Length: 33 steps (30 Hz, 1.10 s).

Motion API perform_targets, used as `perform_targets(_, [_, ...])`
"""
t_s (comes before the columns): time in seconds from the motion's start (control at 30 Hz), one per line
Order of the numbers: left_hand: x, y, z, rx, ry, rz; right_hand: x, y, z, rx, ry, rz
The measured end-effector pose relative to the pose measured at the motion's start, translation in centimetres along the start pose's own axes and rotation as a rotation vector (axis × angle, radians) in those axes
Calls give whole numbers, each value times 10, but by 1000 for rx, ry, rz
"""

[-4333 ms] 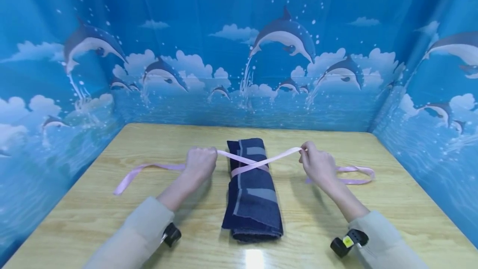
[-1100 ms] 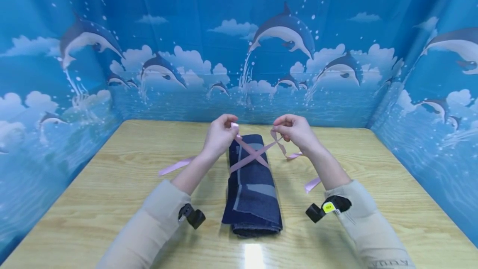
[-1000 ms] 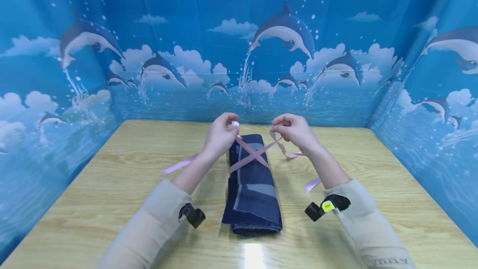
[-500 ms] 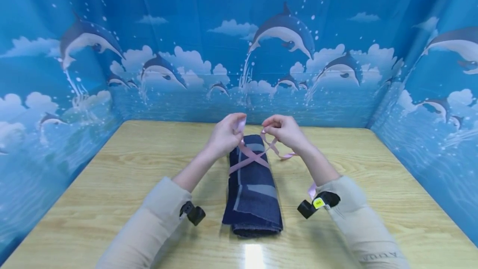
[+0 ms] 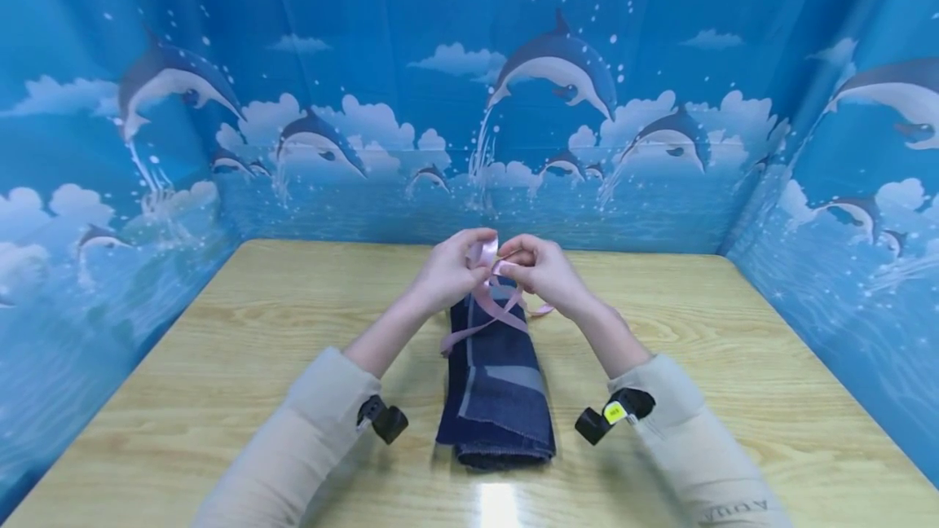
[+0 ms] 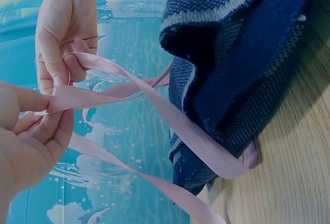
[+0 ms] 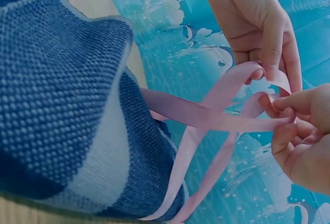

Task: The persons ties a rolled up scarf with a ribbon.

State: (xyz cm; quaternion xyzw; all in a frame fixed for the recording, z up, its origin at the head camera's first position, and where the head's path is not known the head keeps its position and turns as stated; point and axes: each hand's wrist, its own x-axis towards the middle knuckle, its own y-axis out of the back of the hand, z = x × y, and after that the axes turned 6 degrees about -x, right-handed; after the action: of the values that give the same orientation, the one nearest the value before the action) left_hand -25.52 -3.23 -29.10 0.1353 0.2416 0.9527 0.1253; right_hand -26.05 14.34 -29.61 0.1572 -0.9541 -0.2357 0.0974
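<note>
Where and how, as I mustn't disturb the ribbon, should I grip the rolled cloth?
Probably around the near half of the rolled cloth, from its two long sides: the roll is long, and the pink ribbon held by the left hand and right hand crosses the far half.

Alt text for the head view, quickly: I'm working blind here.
A person's left hand and right hand pinch pink ribbon over the far end of a rolled blue cloth on a wooden table. Behind hangs a blue curtain printed with dolphins.
</note>
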Motion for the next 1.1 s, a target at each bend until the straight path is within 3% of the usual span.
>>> perform_targets(0.4, [0, -2, 1, -69, 63, -32, -4, -4, 3, 78, 74, 39])
perform_targets(0.73, [1, -4, -1, -160, 73, -91, -6, -6, 5, 31, 103, -10])
perform_targets(0.93, [0, -6, -2, -144, 93, -66, -6, -7, 6, 14, 100, -3])
perform_targets(1.1, [-1, -7, -2, -190, 130, -28, -7, -9, 8, 22, 101, 40])
